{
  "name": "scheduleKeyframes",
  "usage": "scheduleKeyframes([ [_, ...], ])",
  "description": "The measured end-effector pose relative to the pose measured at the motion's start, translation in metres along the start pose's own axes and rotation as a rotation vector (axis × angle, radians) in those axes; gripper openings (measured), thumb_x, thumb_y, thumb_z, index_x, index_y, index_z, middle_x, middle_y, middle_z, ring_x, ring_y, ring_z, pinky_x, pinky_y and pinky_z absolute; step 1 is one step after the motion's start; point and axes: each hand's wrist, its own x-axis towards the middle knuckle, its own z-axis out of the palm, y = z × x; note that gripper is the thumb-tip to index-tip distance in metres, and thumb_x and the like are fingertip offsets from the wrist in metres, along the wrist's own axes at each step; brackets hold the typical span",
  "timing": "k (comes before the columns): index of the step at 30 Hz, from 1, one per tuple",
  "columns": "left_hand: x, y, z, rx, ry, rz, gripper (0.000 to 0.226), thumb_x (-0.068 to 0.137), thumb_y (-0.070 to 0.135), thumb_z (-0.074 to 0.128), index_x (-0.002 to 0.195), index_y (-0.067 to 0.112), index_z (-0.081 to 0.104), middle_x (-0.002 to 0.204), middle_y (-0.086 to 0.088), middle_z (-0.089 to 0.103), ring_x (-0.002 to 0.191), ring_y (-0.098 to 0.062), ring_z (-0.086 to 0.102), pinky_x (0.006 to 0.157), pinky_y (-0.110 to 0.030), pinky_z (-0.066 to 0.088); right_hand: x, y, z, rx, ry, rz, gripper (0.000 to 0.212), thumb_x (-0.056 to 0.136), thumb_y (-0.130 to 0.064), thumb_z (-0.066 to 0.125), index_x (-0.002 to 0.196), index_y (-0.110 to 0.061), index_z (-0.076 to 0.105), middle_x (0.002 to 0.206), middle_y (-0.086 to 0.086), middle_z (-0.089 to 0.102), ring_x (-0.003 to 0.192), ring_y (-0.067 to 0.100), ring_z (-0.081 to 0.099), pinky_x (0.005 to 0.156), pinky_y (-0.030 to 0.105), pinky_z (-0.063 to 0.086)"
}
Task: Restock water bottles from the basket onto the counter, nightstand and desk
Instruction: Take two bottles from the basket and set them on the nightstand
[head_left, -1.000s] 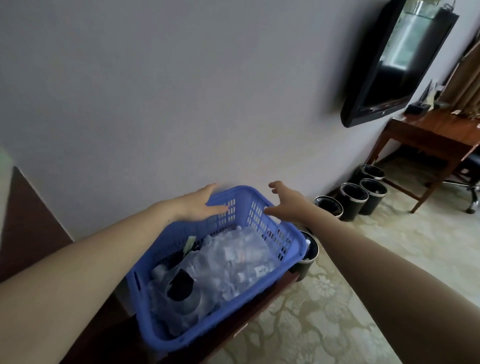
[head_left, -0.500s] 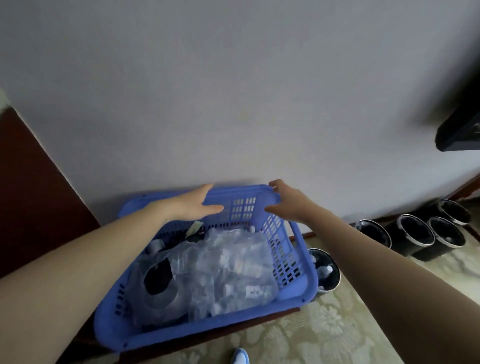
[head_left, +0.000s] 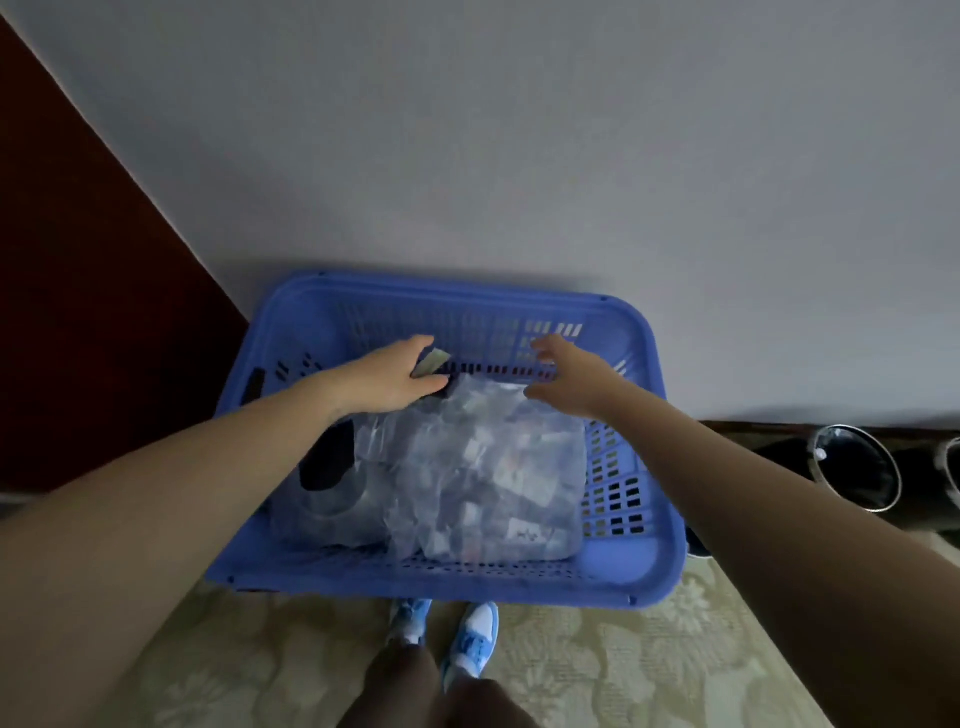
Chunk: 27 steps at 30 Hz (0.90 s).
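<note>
Both my hands reached into the blue basket (head_left: 613, 582), which sat tight against the wall (head_left: 519, 156). My left hand (head_left: 387, 382) and right hand (head_left: 571, 382) hovered, grip spread, above the wrapped water bottles (head_left: 483, 467) at the far rim. Carpet (head_left: 649, 665) lay open below.

You are looking at a dim, bluish picture with flat, soft light and no hard shadows. The grey wall (head_left: 519, 130) is brightest at the top and darkens toward the blue basket (head_left: 649, 561), where a faint shadow sits behind the rim. The clear plastic wrap (head_left: 483, 467) gives dull glints and reads smeared. Fine detail is soft everywhere. Your forearms balloon at the lower corners from wide-angle stretch, and the dark panel (head_left: 78, 312) at left shows almost no detail.
</note>
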Motion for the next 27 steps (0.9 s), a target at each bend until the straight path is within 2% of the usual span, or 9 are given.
scheduleKeyframes([
  [4, 0.027, -0.032, 0.03, 0.053, 0.041, -0.065, 0.055, 0.102, 0.035, 0.045, 0.151, 0.016, 0.028, 0.134, -0.007, 0.051, 0.112, -0.024, 0.058, 0.088, -0.032, 0.045, 0.039, 0.012, 0.037, -0.059, -0.077, -0.006, 0.059, 0.091, -0.026, 0.064, 0.143, -0.011, 0.04, 0.145, 0.008, 0.048, 0.13, 0.028, 0.048, 0.106, 0.034, 0.036],
  [7, 0.055, -0.057, 0.048, 0.093, 0.006, -0.111, 0.052, 0.103, 0.033, 0.041, 0.15, 0.015, 0.03, 0.145, -0.009, 0.042, 0.113, -0.021, 0.057, 0.09, -0.031, 0.047, 0.07, 0.021, 0.061, -0.104, -0.144, -0.024, 0.055, 0.092, -0.025, 0.063, 0.14, -0.01, 0.043, 0.143, 0.01, 0.05, 0.13, 0.027, 0.048, 0.105, 0.034, 0.037],
  [10, 0.088, -0.072, 0.057, 0.08, 0.007, -0.114, 0.048, 0.104, 0.032, 0.037, 0.149, 0.016, 0.033, 0.129, -0.01, 0.056, 0.078, -0.011, 0.063, 0.058, -0.013, 0.044, 0.104, 0.024, 0.074, -0.134, -0.197, -0.048, 0.048, 0.095, -0.024, 0.057, 0.14, -0.013, 0.045, 0.143, 0.009, 0.05, 0.129, 0.027, 0.049, 0.101, 0.035, 0.039],
  [12, 0.103, -0.077, 0.058, 0.041, -0.018, -0.129, 0.044, 0.105, 0.033, 0.035, 0.145, 0.016, 0.039, 0.126, -0.009, 0.059, 0.089, -0.015, 0.064, 0.066, -0.018, 0.044, 0.121, 0.02, 0.08, -0.131, -0.184, -0.08, 0.041, 0.096, -0.021, 0.054, 0.136, -0.015, 0.05, 0.141, 0.008, 0.052, 0.128, 0.028, 0.05, 0.102, 0.037, 0.041],
  [13, 0.11, -0.081, 0.059, 0.052, -0.052, -0.136, 0.041, 0.105, 0.033, 0.034, 0.14, 0.015, 0.046, 0.125, -0.01, 0.06, 0.097, -0.02, 0.062, 0.075, -0.025, 0.046, 0.129, 0.016, 0.083, -0.127, -0.172, -0.098, 0.038, 0.096, -0.019, 0.052, 0.134, -0.015, 0.053, 0.139, 0.009, 0.055, 0.127, 0.029, 0.051, 0.102, 0.038, 0.042],
  [15, 0.117, -0.085, 0.062, 0.111, -0.143, -0.121, 0.033, 0.104, 0.03, 0.033, 0.108, 0.01, 0.059, 0.102, -0.013, 0.062, 0.083, -0.024, 0.057, 0.07, -0.034, 0.041, 0.143, 0.006, 0.09, -0.101, -0.155, -0.122, 0.036, 0.096, -0.013, 0.047, 0.13, -0.015, 0.058, 0.135, 0.009, 0.058, 0.125, 0.031, 0.052, 0.101, 0.038, 0.042],
  [18, 0.116, -0.074, 0.077, 0.095, -0.221, -0.051, 0.035, 0.101, 0.027, 0.036, 0.075, 0.01, 0.052, 0.074, -0.007, 0.056, 0.067, -0.022, 0.051, 0.061, -0.034, 0.036, 0.154, -0.011, 0.106, -0.144, -0.185, -0.165, 0.039, 0.092, -0.008, 0.044, 0.126, -0.018, 0.062, 0.131, 0.009, 0.061, 0.122, 0.03, 0.055, 0.101, 0.038, 0.044],
  [24, 0.111, -0.063, 0.097, -0.443, -0.478, -0.185, 0.014, 0.099, 0.022, 0.046, 0.098, 0.02, 0.06, 0.096, -0.004, 0.053, 0.087, -0.016, 0.047, 0.073, -0.029, 0.04, 0.156, -0.031, 0.131, -0.404, -0.467, -0.286, 0.032, 0.094, -0.018, 0.049, 0.123, -0.021, 0.063, 0.119, 0.014, 0.066, 0.11, 0.032, 0.061, 0.088, 0.037, 0.049],
  [27, 0.107, -0.068, 0.094, -0.796, -0.685, -0.335, 0.029, 0.1, 0.023, 0.049, 0.124, 0.01, 0.06, 0.098, -0.005, 0.064, 0.091, -0.017, 0.06, 0.079, -0.026, 0.05, 0.155, -0.032, 0.13, -0.572, -0.6, -0.303, 0.03, 0.097, -0.02, 0.049, 0.125, -0.019, 0.059, 0.12, 0.009, 0.064, 0.112, 0.027, 0.059, 0.092, 0.04, 0.045],
])
